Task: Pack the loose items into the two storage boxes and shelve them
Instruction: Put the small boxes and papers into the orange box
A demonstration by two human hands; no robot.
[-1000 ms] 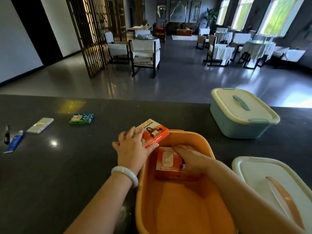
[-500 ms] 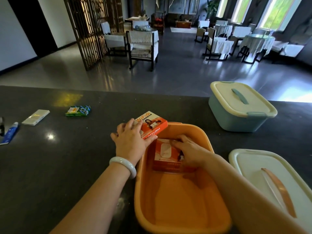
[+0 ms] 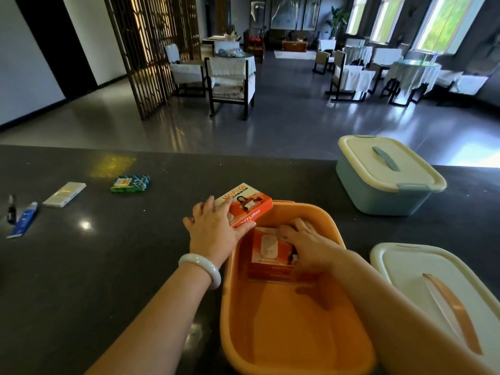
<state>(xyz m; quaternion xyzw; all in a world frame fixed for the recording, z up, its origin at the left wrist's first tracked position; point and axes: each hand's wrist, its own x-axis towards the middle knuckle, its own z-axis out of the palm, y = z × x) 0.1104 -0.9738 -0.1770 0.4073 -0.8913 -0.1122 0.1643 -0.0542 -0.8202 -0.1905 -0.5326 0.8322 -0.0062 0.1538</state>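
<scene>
Where the dark, glossy worktop (image 3: 81, 266) ends, a dining room follows: grey polished floor, chairs and tables draped in white cloth, a wooden lattice screen (image 3: 151, 50) far to the left of the hands, bright windows far to the right.

Orange storage box (image 3: 284, 334): open, directly under the right hand (image 3: 311, 247). Orange carton (image 3: 270, 253): lying inside it at the far end, the right hand's fingers curled over its right edge.

WiFi carton (image 3: 247, 204): propped on the box's far left rim, grasped by the left hand (image 3: 216, 228), fingers over its near end. White bangle (image 3: 201, 267) on that wrist.

Cream lid (image 3: 433, 293): flat, just right of the right forearm. Blue storage box (image 3: 384, 180): lidded, beyond and right of the right hand.

Well left of the left hand: green packet (image 3: 130, 183), white flat pack (image 3: 65, 194), blue tube (image 3: 23, 220), black pen (image 3: 11, 209).

Against the earlier frames: both hands keep the same grasps; the cartons sit almost unchanged; the view has tilted a little downward.
</scene>
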